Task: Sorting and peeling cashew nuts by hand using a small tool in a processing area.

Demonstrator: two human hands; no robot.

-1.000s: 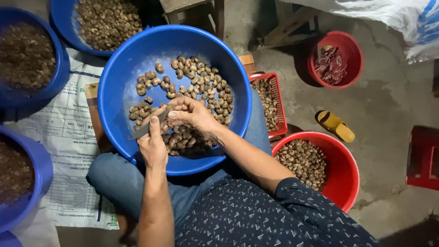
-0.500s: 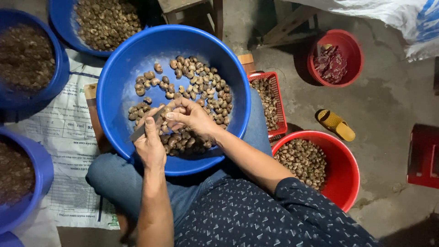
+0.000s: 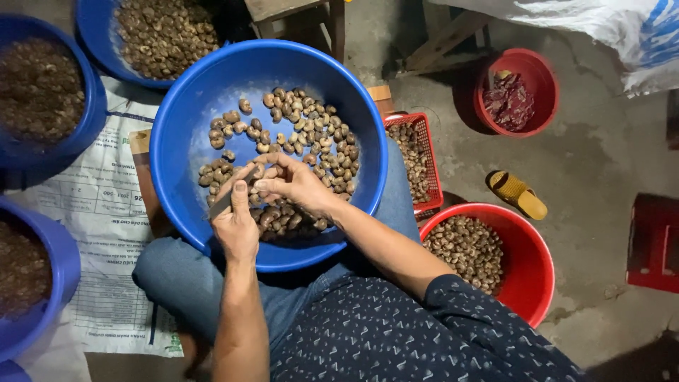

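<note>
While the left hand (image 3: 235, 225) grips a knife (image 3: 230, 196), right hand (image 3: 297, 182) fingers pinch a nut (image 3: 259, 172) at its tip; a white printed sack (image 3: 106, 212) lies left of both.

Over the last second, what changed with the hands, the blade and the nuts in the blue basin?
The left hand drew the small blade slightly up and right, closer against the nut pinched by the right hand; the blade's visible end looks shorter now. Nothing was picked up or released. The blue basin on the lap, its nuts and the red bucket stayed put.
</note>
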